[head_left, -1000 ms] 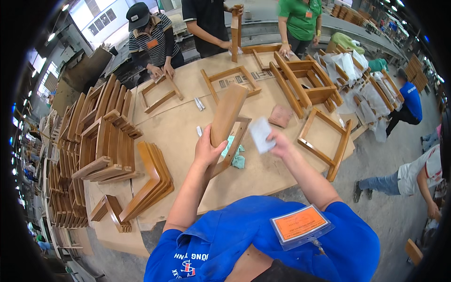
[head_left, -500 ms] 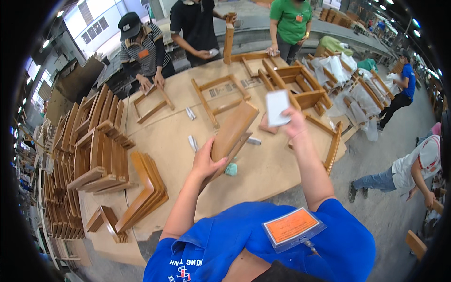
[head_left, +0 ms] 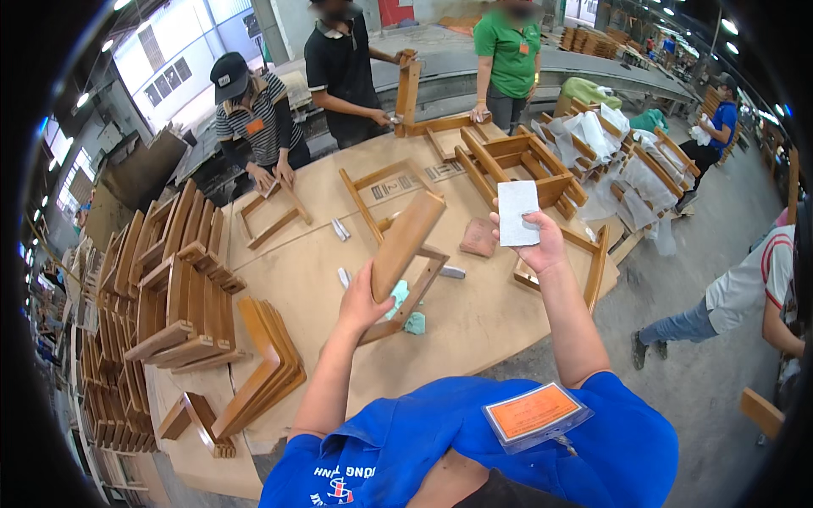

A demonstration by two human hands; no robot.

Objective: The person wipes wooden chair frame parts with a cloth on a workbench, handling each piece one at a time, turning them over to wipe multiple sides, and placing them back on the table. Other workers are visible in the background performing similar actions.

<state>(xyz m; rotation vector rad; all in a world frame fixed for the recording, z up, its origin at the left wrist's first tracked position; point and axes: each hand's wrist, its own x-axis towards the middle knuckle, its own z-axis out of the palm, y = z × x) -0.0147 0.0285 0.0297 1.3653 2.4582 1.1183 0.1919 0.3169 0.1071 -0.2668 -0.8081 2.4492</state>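
The left hand [head_left: 360,298] is wrapped shut around the lower end of a smooth, flat, rounded-edge brown wooden slat [head_left: 405,245], which it holds raised and tilted up to the right above the table. The right hand [head_left: 540,245] is lifted higher, pinching a small white rectangular sheet of abrasive paper [head_left: 517,212] between thumb and fingers; the sheet stands upright, its face toward the camera.

Below the slat, on the pale fibreboard tabletop [head_left: 474,322], lies an open rectangular wooden frame [head_left: 411,292], with a crumpled teal cloth [head_left: 405,306] showing through and beside it. A reddish-brown square sanding block [head_left: 479,238] lies flat just right of the frame, and a short grey metal tool [head_left: 451,272] rests between them.

The near right stretch of the tabletop, toward its curved front edge, is bare board, giving room under both raised hands. To the left, the table is crowded: a stack of L-shaped wooden pieces [head_left: 267,372] lies near the front edge, and behind it rows of upright brown wooden parts [head_left: 169,279] fill the left side.

Farther back, more assembled wooden frames [head_left: 525,161] cover the far right of the table, some wrapped in white foam sheet [head_left: 593,135]. Three other people stand along the far edge, their hands on frames of their own.
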